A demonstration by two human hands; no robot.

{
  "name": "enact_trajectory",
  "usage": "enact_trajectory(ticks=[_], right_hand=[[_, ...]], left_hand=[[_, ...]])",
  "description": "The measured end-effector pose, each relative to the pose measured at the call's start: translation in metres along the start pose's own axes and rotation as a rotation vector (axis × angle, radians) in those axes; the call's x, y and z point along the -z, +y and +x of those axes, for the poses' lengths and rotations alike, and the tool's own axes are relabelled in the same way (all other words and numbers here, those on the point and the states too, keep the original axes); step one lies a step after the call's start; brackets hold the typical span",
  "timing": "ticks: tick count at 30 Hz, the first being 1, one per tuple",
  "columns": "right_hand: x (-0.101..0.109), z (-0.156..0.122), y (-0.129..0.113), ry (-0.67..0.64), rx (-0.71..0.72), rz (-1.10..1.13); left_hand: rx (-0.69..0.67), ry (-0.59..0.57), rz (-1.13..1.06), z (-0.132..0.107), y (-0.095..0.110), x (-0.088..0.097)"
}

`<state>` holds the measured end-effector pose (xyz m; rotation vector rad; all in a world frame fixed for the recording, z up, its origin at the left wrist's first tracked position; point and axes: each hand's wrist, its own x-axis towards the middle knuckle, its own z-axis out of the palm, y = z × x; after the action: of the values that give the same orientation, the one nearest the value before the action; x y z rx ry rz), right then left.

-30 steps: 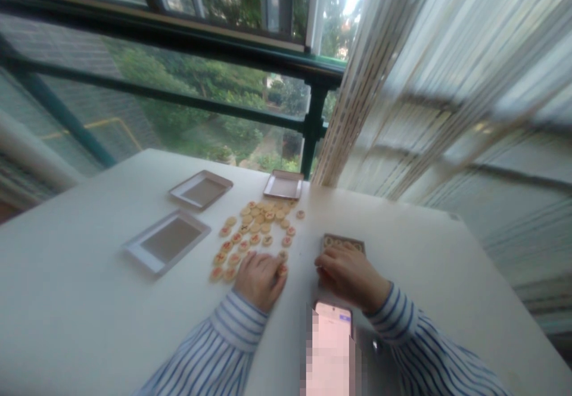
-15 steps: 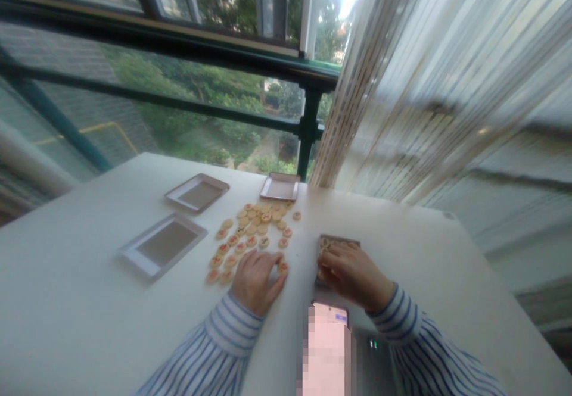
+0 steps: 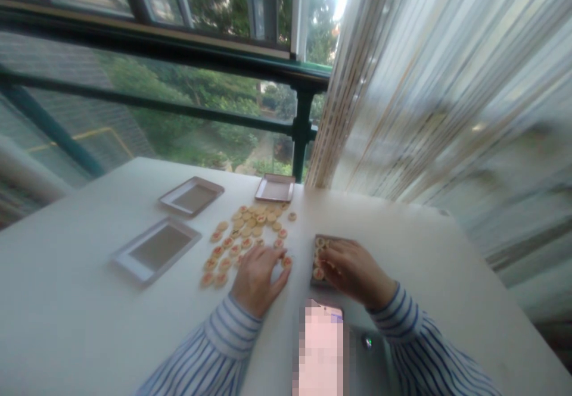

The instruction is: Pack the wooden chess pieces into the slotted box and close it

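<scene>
Between the thumb and fingertips of my left hand (image 3: 259, 277) is a round wooden Chinese chess piece (image 3: 286, 261) with a red mark. It is held at the right edge of a spread of loose Chinese chess pieces (image 3: 226, 263), some with red characters, some dark, some plain side up. My right hand (image 3: 353, 268) reaches over a small shallow box (image 3: 351, 238), its fingers bent close together. Several pieces (image 3: 318, 273) sit along the box's left side. What the right fingertips hold, if anything, is hidden.
Two shallow trays (image 3: 120, 258) (image 3: 163, 198) lie on the white table (image 3: 67, 301) at the left, and another tray (image 3: 257, 196) stands behind the pieces. A phone (image 3: 319, 348) lies near me, below the box. String curtains (image 3: 330, 140) and a green railing (image 3: 301, 110) border the far side.
My right fingers have shifted slightly right, uncovering more pieces in the box. My left hand has moved a little right relative to the loose pieces, with its piece. The view has turned slightly.
</scene>
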<state>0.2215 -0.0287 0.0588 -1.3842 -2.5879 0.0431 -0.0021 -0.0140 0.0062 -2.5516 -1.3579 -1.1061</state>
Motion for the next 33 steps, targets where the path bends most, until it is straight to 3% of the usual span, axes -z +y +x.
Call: enact_trajectory(ticks=[16, 33], right_hand=[[0.01, -0.008, 0.015, 0.037, -0.107, -0.001], [0.011, -0.006, 0.032, 0.104, -0.15, 0.054]], left_hand=[[-0.043, 0.001, -0.067, 0.03, 0.024, -0.009], [-0.098, 0.003, -0.113, 0.061, 0.033, -0.022]])
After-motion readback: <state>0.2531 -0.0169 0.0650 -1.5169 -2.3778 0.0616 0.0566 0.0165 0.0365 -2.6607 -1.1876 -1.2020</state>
